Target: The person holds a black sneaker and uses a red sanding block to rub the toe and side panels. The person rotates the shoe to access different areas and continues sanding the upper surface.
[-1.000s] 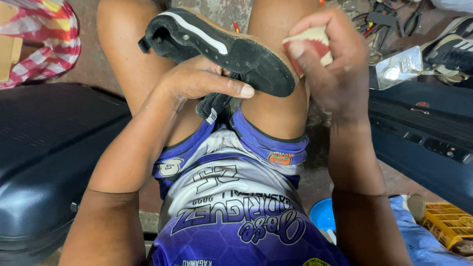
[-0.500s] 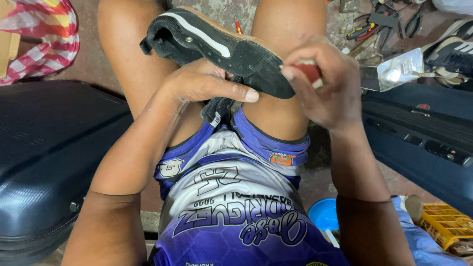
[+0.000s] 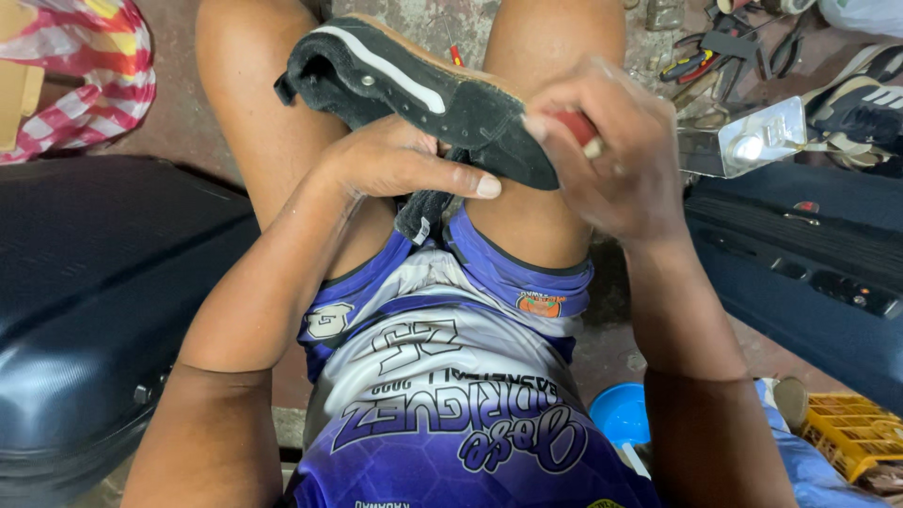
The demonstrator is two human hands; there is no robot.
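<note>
A black shoe (image 3: 414,94) with a white side stripe lies across my lap, sole edge turned toward me. My left hand (image 3: 395,165) cups it from underneath, thumb stretched along the sole. My right hand (image 3: 611,155) is closed on a small red and pale block (image 3: 576,127), pressed against the toe end of the shoe. The block is mostly hidden by my fingers.
A dark suitcase (image 3: 85,301) lies at my left, another dark case (image 3: 809,263) at my right. Pliers and tools (image 3: 715,61) are scattered on the floor beyond, with a metal can (image 3: 743,141), a red-checked bag (image 3: 85,75), a yellow crate (image 3: 851,433) and a blue bowl (image 3: 621,414).
My right hand has dropped from beside the shoe's toe and turned in, so the block now presses against the sole edge. The shoe and left hand have stayed in place.
</note>
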